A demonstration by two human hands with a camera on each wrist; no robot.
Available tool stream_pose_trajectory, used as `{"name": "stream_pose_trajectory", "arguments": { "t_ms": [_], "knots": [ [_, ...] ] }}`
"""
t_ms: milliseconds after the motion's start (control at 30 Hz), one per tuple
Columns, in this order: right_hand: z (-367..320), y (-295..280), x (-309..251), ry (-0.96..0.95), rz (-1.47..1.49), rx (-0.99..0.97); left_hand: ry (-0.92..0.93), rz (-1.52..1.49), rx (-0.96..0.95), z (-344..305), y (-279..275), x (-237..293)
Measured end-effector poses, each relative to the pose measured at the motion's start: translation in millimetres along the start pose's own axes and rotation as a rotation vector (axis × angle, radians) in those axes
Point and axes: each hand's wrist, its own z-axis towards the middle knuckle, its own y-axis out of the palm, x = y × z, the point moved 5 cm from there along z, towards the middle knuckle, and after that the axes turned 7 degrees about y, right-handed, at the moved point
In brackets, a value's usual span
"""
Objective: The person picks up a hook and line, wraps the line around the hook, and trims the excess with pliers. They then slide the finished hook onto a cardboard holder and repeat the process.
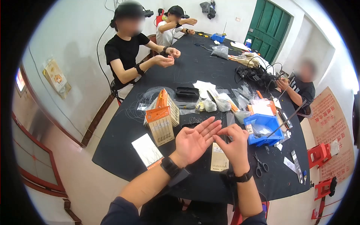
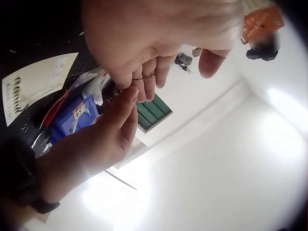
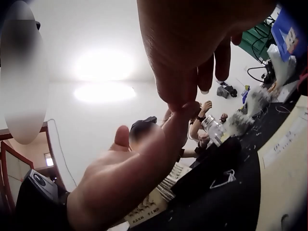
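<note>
My left hand [image 1: 193, 140] is held palm up over the table with its fingers straight. Across those fingers lies a small thin dark piece [image 2: 143, 78], like a bit of wire or a hook. My right hand [image 1: 234, 140] comes in from the right, thumb and index finger pinched together at the left fingertips, at one end of this piece. Below the hands lies a tan card [image 1: 219, 159] with a white label. To the left is a white card [image 1: 147, 150] with thin dark lines on it. Tan and orange packets [image 1: 160, 125] stand upright behind it.
Black-handled scissors [image 1: 260, 165] lie right of the right hand. A blue bin [image 1: 262, 129] holds clear plastic. Plastic bags [image 1: 224, 105], a black tray [image 1: 187, 92] and coiled line [image 1: 150, 98] spread over the black tablecloth [image 1: 123, 157]. Other people sit around the table.
</note>
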Motion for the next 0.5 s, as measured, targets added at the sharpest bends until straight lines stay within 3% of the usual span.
{"name": "stream_pose_trajectory", "arguments": {
  "t_ms": [233,333,500],
  "knots": [
    [-19.9,13.3,5.1,0.048,0.053,0.038,-0.004,0.090,0.002,-2.0,-5.1,-5.8],
    [-20.2,18.2,18.3,0.236,0.230,-0.023,-0.014,0.101,0.016,-2.7,-4.1,-8.7],
    [-23.5,22.9,32.7,0.333,0.312,-0.044,-0.034,0.169,0.002,-3.3,-5.2,-13.1]
  ]
}}
